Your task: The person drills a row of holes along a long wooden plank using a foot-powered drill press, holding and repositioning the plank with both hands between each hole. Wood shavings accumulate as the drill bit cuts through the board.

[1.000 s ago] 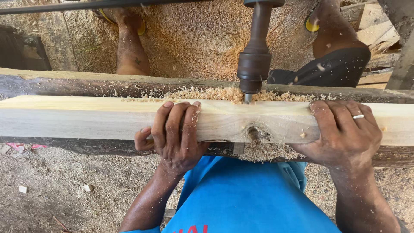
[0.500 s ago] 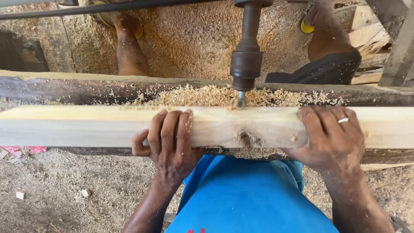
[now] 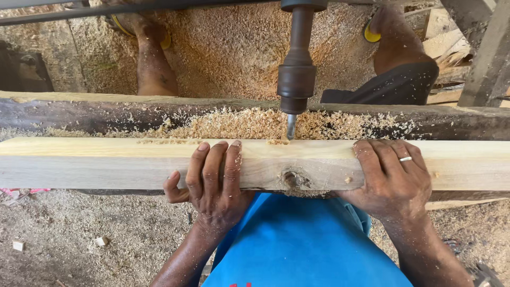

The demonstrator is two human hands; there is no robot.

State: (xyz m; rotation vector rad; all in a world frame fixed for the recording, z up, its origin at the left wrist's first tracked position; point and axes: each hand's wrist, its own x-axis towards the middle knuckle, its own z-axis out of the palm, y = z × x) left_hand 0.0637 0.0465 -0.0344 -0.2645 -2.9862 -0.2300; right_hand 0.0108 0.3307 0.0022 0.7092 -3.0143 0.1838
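Currently my left hand and right hand both clamp the beam across mid-frame, fingers curled over its top. The bit meets its far edge, centre. Risk: loosened grip lets wood spin.

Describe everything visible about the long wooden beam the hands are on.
The wooden beam is pale, squared, fresh-cut timber lying level across the frame, both ends out of view. A dark knot marks its near face. The left hand and right hand grip it from the near side. The drill bit meets its top edge amid sawdust.
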